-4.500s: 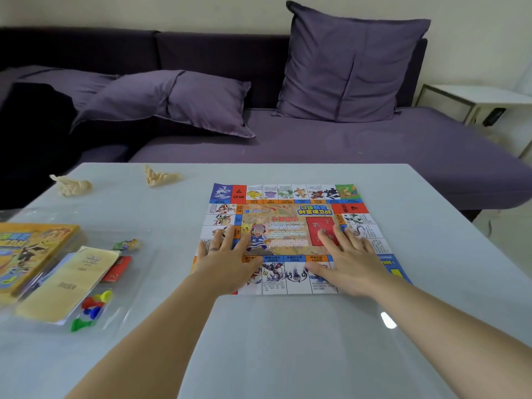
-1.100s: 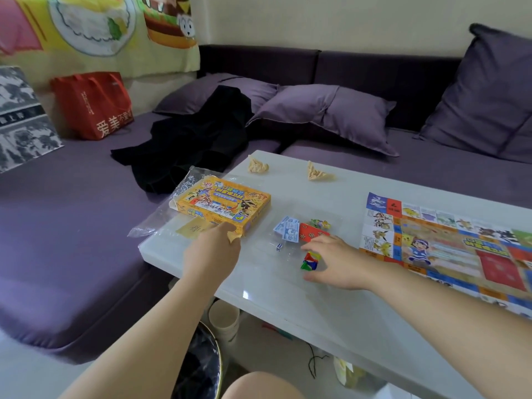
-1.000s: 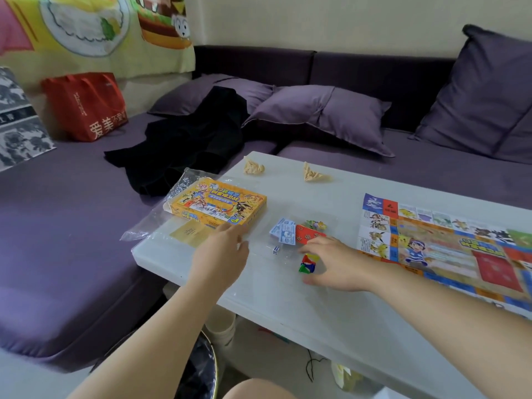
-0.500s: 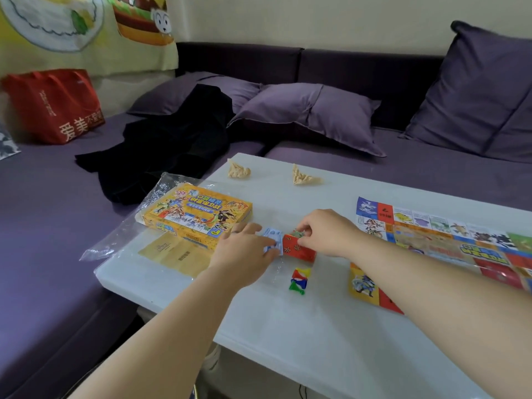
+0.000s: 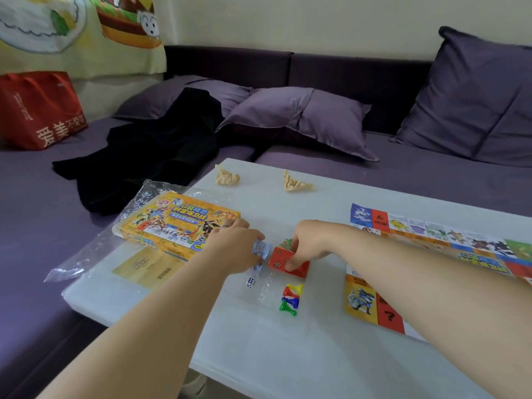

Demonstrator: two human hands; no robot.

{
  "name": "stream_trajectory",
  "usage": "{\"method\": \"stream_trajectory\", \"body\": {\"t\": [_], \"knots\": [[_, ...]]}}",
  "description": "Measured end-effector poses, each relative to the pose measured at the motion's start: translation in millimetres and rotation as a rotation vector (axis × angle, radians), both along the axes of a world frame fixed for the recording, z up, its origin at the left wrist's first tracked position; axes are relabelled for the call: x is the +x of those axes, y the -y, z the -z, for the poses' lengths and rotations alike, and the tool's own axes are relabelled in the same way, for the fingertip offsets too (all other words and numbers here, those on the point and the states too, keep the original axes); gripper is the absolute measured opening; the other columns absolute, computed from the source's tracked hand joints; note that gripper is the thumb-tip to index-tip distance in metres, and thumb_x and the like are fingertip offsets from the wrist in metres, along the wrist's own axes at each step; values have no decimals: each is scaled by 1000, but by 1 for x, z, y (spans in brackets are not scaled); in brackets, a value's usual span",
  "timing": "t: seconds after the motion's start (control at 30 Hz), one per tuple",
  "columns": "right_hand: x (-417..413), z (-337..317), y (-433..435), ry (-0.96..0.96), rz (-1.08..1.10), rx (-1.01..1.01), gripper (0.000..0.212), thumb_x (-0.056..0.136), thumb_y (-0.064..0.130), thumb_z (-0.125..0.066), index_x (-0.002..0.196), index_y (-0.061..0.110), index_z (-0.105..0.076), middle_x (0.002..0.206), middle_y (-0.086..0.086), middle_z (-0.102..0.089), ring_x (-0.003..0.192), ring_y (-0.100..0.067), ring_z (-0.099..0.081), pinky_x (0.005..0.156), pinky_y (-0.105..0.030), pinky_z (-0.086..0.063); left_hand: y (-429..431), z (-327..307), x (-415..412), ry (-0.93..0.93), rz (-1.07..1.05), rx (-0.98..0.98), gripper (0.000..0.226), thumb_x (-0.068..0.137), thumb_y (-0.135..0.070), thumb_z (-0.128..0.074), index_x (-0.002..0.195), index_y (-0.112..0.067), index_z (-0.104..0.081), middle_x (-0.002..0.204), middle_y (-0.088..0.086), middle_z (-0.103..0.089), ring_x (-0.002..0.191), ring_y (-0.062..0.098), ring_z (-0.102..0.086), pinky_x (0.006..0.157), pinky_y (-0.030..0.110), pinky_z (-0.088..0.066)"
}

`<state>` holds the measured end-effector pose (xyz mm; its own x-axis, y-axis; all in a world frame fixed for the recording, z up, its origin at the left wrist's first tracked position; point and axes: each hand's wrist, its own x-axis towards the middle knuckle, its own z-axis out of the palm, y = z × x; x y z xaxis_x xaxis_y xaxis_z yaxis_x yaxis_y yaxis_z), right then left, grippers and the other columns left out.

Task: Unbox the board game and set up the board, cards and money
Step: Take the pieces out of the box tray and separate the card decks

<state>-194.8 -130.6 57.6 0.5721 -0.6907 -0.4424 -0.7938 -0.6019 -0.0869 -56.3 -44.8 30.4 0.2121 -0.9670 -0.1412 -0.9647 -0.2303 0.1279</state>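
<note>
White worktop (image 5: 288, 355): left hand (image 5: 233, 243) pinches blue paper notes (image 5: 261, 249), right hand (image 5: 309, 243) grips the red card stack (image 5: 280, 262); a loose hold could spill cards onto the white die (image 5: 250, 282).

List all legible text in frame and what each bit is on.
"爱美": red bag; the smaller characters beside it are blurred.
"?": red corner square of the board.
game box: title too blurred to read.
red card pack, yellow sheet: print unreadable.
</note>
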Motion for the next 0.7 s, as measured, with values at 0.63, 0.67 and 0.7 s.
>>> {"method": "stream_trajectory", "body": {"t": [0.63,0.67,0.7], "knots": [[14,-18,-13,-233,-104,23,45,84,49,-65,84,6,-51,77,-5,-49,63,-17,-47,56,-24,-38,22,-10,-3,281,147,200,56,88,-49,-58,139,-38,-37,147,5,-28,139,30,-19,110,48,-22],[15,-19,-12,-223,-95,50,46,84,49,-66,97,6,-53,87,-6,-52,72,-19,-51,63,-25,-41,22,-10,-2,279,147,204,57,87,-49,-58,139,-38,-36,147,5,-28,139,30,-19,110,48,-22],[15,-20,-11,-211,-78,76,51,83,49,-66,109,7,-53,96,-7,-53,80,-20,-52,69,-26,-42,21,-10,-2,278,148,207,57,87,-49,-58,139,-38,-36,147,5,-28,139,31,-19,110,48,-21]]}}
